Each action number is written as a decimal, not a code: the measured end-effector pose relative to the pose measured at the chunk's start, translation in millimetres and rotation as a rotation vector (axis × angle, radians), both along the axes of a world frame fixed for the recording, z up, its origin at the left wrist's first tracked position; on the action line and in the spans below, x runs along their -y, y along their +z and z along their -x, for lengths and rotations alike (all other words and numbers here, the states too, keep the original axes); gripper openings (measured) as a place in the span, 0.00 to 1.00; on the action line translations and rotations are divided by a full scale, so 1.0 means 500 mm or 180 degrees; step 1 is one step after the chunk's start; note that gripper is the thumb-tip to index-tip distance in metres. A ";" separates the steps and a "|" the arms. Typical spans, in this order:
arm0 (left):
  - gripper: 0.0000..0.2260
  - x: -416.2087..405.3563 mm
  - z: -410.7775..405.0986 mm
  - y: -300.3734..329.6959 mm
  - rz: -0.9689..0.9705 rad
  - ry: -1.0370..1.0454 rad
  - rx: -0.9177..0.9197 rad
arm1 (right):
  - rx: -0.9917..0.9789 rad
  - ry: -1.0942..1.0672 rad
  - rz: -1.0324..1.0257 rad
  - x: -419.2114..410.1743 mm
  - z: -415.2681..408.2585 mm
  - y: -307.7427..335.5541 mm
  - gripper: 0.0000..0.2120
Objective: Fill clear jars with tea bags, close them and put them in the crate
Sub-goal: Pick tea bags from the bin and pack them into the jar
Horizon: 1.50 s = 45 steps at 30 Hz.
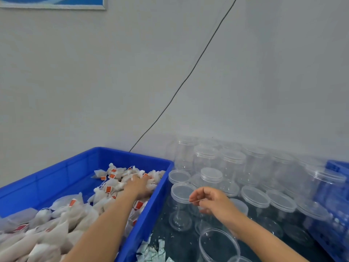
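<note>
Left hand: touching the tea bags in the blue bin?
Touching. Head view shows the left hand resting on the tea bags, fingers pressed into the pile.

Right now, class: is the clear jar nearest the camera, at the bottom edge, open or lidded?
Open. The nearest jar shows a bare round rim with no lid, unlike the lidded jars behind it. No tea bags show inside.

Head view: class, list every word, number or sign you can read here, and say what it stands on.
None can be read.
Tea bags: orange tags, print too small and blurred.
Paper scraps by the bin: dark marks, unreadable.
Picture on the wall: no text visible.
Jars: no labels.
</note>
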<state>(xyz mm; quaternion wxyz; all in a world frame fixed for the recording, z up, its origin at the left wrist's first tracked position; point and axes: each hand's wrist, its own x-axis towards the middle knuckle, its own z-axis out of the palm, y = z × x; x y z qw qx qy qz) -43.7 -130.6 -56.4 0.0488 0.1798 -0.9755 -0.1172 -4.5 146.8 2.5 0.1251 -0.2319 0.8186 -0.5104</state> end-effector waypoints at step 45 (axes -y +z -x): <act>0.14 -0.213 -0.203 0.206 -0.6321 -0.0687 -0.1137 | 0.0691 -0.0138 0.1344 -0.056 -0.077 0.034 0.10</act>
